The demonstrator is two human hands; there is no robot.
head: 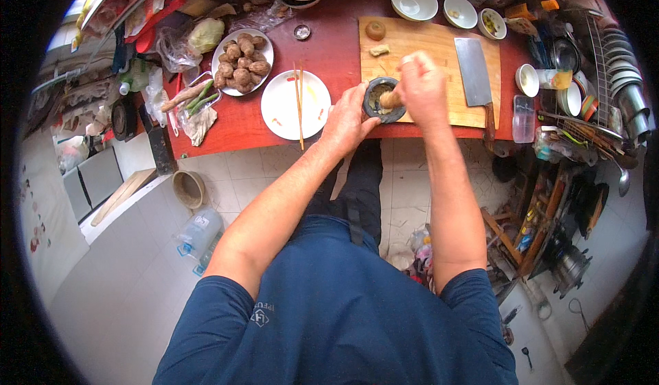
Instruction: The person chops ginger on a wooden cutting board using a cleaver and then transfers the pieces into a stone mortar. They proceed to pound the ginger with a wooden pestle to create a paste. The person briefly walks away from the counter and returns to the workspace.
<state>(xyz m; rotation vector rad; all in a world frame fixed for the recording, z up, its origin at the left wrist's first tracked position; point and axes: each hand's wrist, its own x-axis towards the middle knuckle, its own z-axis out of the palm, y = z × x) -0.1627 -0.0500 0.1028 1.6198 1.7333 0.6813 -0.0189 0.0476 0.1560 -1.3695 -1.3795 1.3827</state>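
Observation:
A dark stone mortar [369, 108] stands at the near left edge of the wooden cutting board [432, 71], with pale crushed food inside. My left hand [347, 120] grips its left side. The fist of my right hand [423, 89] is closed around a wooden pestle [389, 100], whose thick end rests in the mortar. Farther back on the board lie a small pale piece of food [380, 50] and a round brown item [375, 30]. A cleaver [472, 71] lies on the board's right side, its handle over the near edge.
Left of the mortar, chopsticks [298, 102] cross a stained white plate [278, 89]. Beyond it is a plate of brown taro-like tubers [243, 63]. White bowls [414, 1] line the back, and a dish rack [600, 66] stands at the right. A clear plastic container [523, 119] sits beside the board.

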